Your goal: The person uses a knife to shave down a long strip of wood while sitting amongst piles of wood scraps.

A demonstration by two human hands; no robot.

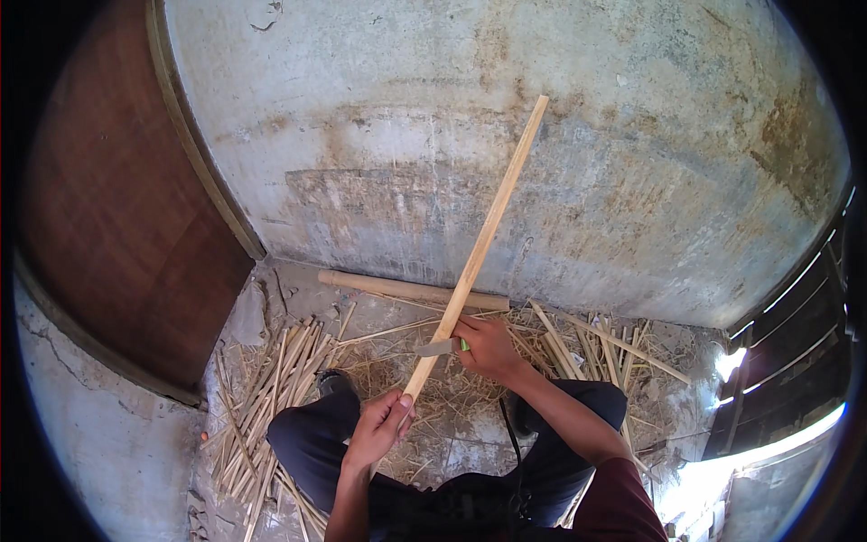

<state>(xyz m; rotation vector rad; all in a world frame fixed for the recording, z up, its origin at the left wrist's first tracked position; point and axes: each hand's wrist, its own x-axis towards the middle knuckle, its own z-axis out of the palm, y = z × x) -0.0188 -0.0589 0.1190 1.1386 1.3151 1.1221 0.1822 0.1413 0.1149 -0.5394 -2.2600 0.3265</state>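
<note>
A long, flat strip of pale bamboo (495,215) slants up and away from me, its far end in front of the wall. My left hand (381,426) is closed round the strip's near end, thumb on top. Farther along, my right hand (489,348) grips a knife (439,348) by its green handle, most of which the fingers hide. The knife's blade lies across the strip, seemingly against its face. Some fingers of my right hand are next to the strip's right edge; whether they also hold it is hidden.
A heap of thin bamboo strips (271,397) lies beside my left knee, and more split pieces (587,348) lie at the right. A thick bamboo pole (415,290) rests along the base of the stained wall (361,135). Shavings litter the floor. A brown door (126,199) stands left.
</note>
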